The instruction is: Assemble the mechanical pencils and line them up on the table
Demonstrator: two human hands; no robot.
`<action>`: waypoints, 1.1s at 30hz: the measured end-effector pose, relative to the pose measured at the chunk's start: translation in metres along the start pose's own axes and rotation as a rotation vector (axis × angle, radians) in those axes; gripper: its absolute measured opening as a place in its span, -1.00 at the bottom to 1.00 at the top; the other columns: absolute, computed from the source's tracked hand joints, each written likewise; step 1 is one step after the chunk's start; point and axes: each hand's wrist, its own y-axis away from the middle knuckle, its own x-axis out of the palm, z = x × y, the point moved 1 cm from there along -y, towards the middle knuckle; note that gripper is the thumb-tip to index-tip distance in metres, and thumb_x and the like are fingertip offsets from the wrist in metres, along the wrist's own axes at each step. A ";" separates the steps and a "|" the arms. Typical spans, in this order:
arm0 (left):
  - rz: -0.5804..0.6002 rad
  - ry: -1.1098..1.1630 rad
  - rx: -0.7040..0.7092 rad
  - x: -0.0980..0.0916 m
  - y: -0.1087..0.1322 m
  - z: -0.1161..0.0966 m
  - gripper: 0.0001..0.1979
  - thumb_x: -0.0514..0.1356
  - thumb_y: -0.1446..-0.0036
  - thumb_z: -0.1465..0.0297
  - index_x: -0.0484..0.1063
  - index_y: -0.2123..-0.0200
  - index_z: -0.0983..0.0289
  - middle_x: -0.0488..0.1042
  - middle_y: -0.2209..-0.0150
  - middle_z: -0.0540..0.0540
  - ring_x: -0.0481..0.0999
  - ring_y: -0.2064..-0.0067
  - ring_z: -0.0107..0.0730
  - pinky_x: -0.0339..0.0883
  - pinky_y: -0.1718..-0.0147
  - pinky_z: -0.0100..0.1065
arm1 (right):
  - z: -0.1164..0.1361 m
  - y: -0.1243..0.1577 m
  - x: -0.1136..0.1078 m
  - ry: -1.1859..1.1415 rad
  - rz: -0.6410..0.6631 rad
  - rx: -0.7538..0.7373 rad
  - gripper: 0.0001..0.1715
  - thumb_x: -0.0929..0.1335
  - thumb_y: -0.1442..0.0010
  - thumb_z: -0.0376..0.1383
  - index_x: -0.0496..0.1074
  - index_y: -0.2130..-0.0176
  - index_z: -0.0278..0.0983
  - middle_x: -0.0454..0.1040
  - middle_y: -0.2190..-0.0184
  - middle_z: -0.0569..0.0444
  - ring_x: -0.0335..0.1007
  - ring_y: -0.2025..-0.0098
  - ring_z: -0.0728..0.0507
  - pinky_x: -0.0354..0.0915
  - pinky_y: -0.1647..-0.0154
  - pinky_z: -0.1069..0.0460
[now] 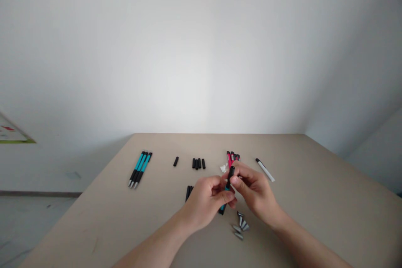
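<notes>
Between my hands is a teal pen barrel (pixel 222 208) tilted with its lower end toward me. My left hand (pixel 205 201) is closed around the barrel's middle, thumb on top. The fingers of my right hand (pixel 257 190) pinch a black rubber grip (pixel 230 174) at the barrel's upper end; I cannot tell how far it sits over the barrel. Just below my right hand lie several silver cone tips (pixel 240 226). Black tubes (pixel 188 191) are partly hidden behind my left hand. Pink pen parts (pixel 229 157) and small white pieces (pixel 223 168) lie just beyond my fingers.
On the beige table (pixel 163 226), three assembled teal pens (pixel 140 169) lie at the left. Several black grips (pixel 199 163) stand grouped at the back, with a single black grip (pixel 176 161) left of them. A white pen (pixel 265 170) lies at the right. A wall (pixel 201 71) borders the far edge.
</notes>
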 end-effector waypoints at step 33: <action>-0.016 -0.053 -0.015 0.004 -0.002 0.003 -0.86 0.23 0.00 0.47 0.37 0.31 0.33 0.40 0.42 0.02 0.46 0.33 -0.34 0.29 0.32 -0.37 | 0.004 -0.001 -0.003 0.168 -0.016 -0.097 -0.57 0.29 -0.21 -0.02 0.47 0.44 -0.29 0.35 0.47 0.04 0.30 0.44 -0.08 0.23 0.41 0.05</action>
